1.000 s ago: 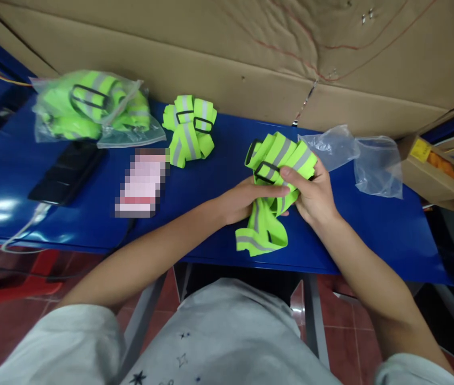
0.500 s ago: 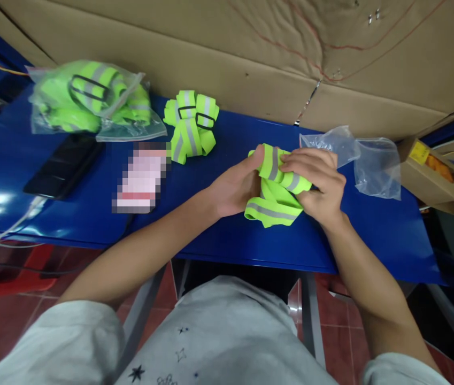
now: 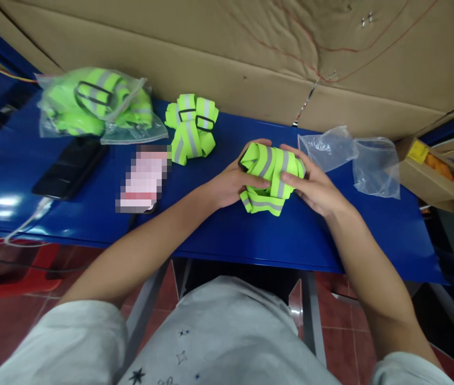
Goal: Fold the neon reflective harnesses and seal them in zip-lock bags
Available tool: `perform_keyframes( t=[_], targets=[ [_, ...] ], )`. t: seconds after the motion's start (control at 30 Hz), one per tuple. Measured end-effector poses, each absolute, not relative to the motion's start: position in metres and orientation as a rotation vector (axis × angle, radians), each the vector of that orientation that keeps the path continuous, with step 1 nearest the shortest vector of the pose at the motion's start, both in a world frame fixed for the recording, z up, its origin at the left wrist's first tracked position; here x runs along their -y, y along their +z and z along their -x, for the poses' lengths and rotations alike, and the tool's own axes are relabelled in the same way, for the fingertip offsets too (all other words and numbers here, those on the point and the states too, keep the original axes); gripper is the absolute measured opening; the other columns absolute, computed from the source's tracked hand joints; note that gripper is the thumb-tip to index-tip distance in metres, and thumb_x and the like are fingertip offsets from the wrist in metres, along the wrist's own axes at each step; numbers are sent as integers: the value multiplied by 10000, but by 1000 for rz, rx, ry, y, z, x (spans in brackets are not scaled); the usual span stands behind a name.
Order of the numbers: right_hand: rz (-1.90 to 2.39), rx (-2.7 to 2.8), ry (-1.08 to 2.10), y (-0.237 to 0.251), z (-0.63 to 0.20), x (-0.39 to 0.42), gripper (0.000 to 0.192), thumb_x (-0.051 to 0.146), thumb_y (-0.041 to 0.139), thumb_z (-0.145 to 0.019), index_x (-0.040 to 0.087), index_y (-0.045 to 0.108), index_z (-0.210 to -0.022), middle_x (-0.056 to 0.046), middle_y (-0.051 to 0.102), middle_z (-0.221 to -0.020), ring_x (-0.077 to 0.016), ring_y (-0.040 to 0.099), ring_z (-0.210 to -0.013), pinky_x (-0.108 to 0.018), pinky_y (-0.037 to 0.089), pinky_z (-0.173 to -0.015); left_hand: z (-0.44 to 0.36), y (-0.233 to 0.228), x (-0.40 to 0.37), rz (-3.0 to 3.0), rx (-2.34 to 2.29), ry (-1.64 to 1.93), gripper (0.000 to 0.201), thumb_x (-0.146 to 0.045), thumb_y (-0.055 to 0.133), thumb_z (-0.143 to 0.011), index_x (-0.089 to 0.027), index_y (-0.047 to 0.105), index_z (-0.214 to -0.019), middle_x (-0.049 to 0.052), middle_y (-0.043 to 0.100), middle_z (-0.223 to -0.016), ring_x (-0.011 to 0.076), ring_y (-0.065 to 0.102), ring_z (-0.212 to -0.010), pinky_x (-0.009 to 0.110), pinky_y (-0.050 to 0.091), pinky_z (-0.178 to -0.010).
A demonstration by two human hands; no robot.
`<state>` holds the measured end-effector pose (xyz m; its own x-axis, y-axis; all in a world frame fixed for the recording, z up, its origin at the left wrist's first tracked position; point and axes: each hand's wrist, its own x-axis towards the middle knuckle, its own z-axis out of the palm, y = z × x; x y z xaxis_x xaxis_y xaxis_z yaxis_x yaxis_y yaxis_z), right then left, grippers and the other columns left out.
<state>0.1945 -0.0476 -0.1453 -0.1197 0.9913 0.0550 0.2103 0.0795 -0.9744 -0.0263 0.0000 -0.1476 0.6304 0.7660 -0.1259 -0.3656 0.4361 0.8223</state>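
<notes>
Squeezing a folded neon-yellow reflective strap bundle (image 3: 271, 176) between both hands: left hand (image 3: 232, 184) cups one end, right hand (image 3: 317, 188) the other. Its long axis runs left-right, dead centre between them, on the blue metal table (image 3: 218, 224).

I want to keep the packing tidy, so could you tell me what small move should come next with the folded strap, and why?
Probably tuck the loose lower end under the folded reflective strap, since both the left hand and right hand already press the bundle together while that end sticks out; the empty plastic bag lies just beside it.
</notes>
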Motion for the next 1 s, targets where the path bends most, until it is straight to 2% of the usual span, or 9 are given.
perform_keyframes(
  t=[0.1,0.27,0.4,0.47,0.6,0.73,0.8,0.87,1.0],
  targets=[
    [1228,1444,1130,-150,-183,52,770,560,930,-785,351,621,-1459,-32,722,-1374,-266,718,-1195,-458,630,-1050,25,-147,2,-895,-508,796,757,-18,833,-538,-265,651,-1230,-42,736,-1002,167,717,-916,289,555,-804],
    [1268,1550,810,-149,-177,53,568,590,915,-777,290,728,-1221,-8,753,-1056,-216,710,-876,-403,639,-813,20,-149,4,-811,-536,797,796,-3,795,-522,-277,681,-1260,-38,751,-1082,181,706,-1011,304,547,-868],
    [1252,1604,401,-146,-178,53,521,626,843,-849,283,736,-1226,-34,773,-1162,-260,740,-1018,-456,631,-951,17,-149,6,-725,-467,610,394,-218,836,-729,-196,758,-1115,36,780,-1015,218,718,-948,374,581,-862],
    [1234,1625,256,-147,-178,54,454,589,801,-906,284,747,-1238,-49,777,-1211,-285,743,-1110,-486,608,-1040,19,-146,8,-660,-429,619,265,-187,791,-775,-185,769,-1040,41,790,-1031,228,730,-1005,414,595,-956],
    [1243,1662,82,-152,-182,55,400,567,685,-997,283,749,-1273,-81,775,-1281,-323,731,-1216,-555,564,-1144,23,-136,14,-516,-394,674,196,-150,745,-811,-203,752,-1000,24,793,-1163,244,716,-1222,487,546,-1174],
    [1157,1821,9,-158,-186,54,414,581,551,-1052,300,763,-1269,-94,762,-1320,-349,702,-1304,-615,546,-1178,21,-133,19,-537,-409,723,296,-421,853,-856,-253,752,-1077,26,788,-1225,303,666,-1371,430,585,-1125],
    [1086,1933,11,-161,-187,54,407,573,494,-1073,333,781,-1234,-77,759,-1317,-349,679,-1349,-637,523,-1202,19,-134,20,-558,-429,727,324,-472,863,-855,-249,764,-1068,28,796,-1185,305,678,-1356,395,603,-1079],
    [1063,2018,1,-164,-186,56,367,552,492,-1074,374,790,-1192,-52,762,-1291,-349,646,-1397,-671,464,-1249,18,-138,19,-567,-426,719,268,-390,863,-852,-230,786,-1052,26,803,-1147,273,709,-1292,345,604,-1038],
    [1042,2113,-68,-172,-180,62,322,555,589,-1015,419,734,-1268,-18,729,-1351,-382,532,-1523,-754,237,-1343,18,-144,14,-577,-373,667,189,-227,836,-822,-197,819,-1008,22,810,-1049,188,758,-1074,268,594,-938]
  ],
)
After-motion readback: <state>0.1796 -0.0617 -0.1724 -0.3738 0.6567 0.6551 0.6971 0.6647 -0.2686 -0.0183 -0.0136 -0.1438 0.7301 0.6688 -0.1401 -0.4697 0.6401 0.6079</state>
